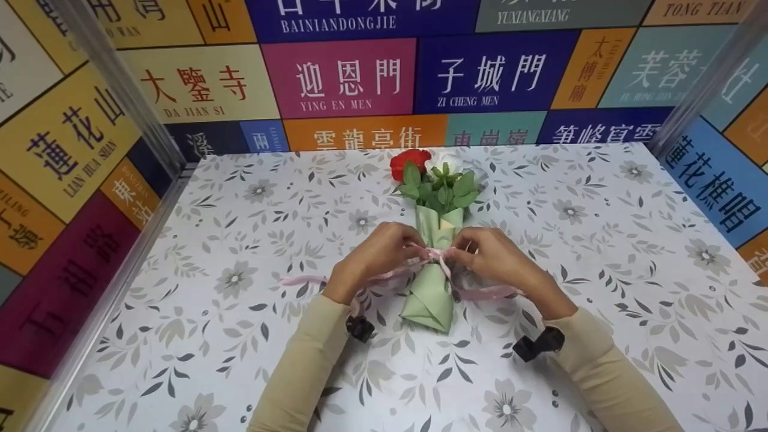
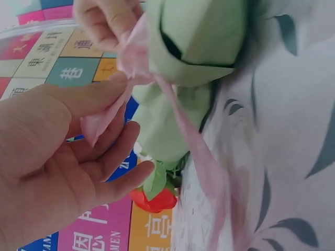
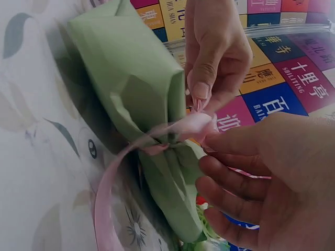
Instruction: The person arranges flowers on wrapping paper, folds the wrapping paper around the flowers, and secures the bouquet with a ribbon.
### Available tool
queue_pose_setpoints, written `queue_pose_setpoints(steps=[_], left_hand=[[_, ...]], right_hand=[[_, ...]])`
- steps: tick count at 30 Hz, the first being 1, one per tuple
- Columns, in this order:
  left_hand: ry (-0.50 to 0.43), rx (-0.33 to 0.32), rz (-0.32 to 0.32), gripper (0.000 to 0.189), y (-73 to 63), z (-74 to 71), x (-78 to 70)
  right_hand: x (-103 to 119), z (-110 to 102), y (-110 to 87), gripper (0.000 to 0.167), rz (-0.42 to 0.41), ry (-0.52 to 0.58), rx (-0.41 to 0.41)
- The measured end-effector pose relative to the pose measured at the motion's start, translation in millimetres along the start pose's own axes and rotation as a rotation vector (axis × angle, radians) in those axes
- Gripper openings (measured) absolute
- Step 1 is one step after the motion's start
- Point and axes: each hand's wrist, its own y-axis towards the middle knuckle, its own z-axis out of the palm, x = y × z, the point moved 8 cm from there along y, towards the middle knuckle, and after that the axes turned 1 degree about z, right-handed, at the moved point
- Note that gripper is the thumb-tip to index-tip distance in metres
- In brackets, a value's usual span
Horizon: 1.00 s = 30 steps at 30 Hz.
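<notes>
A bouquet in green wrapping paper (image 1: 427,294) lies on the table, its red rose (image 1: 410,165) and white flower (image 1: 445,161) pointing away from me. A pink ribbon (image 1: 437,255) circles the paper's narrow middle, knotted or looped on top. On the left side, my left hand (image 1: 384,249) pinches a piece of the ribbon between thumb and finger, its other fingers loosely bent in the left wrist view. From the right, my right hand (image 1: 495,255) pinches another part of the ribbon close to the knot. Loose ribbon tails (image 1: 489,293) trail to both sides.
A white tablecloth (image 1: 270,336) with grey flowers and leaves covers the table. Colourful panels (image 1: 339,78) with Chinese lettering stand behind and at both sides. A black wrist camera mount (image 1: 540,344) sits by the right sleeve, another (image 1: 360,329) by the left.
</notes>
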Motion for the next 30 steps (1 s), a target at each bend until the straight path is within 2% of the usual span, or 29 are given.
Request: queue_pose_setpoints(steps=[4,8,13,18,22,26,30], left_hand=[[-0.001,-0.007,0.035,0.014,0.0,-3.3,0.1],[-0.013,0.002,0.054,0.014,-0.4,-3.1,0.9],[-0.032,0.008,0.040,0.013,-0.1,-2.6,2.7],[-0.030,0.033,0.005,0.014,-1.2,-1.8,5.6],[-0.035,0.037,-0.020,0.013,-4.8,-4.6,11.1],[-0.016,0.036,0.010,0.012,-8.5,-6.1,14.6],[0.029,0.060,0.036,0.012,-11.5,-0.5,20.0]], right_hand=[[-9.3,-1.2,-5.5,0.011,0.037,0.039,0.050],[-18.8,-3.4,-9.3,0.019,0.095,0.071,0.069],[-25.4,-4.6,-11.3,0.026,0.126,0.106,0.088],[-30.9,-11.6,-14.1,0.024,0.110,0.042,0.049],[-43.0,-19.5,-19.1,0.024,0.148,-0.022,0.028],[-59.6,-21.7,-26.4,0.024,0.206,-0.019,0.055],[-73.5,-18.2,-33.3,0.026,0.248,0.022,0.084]])
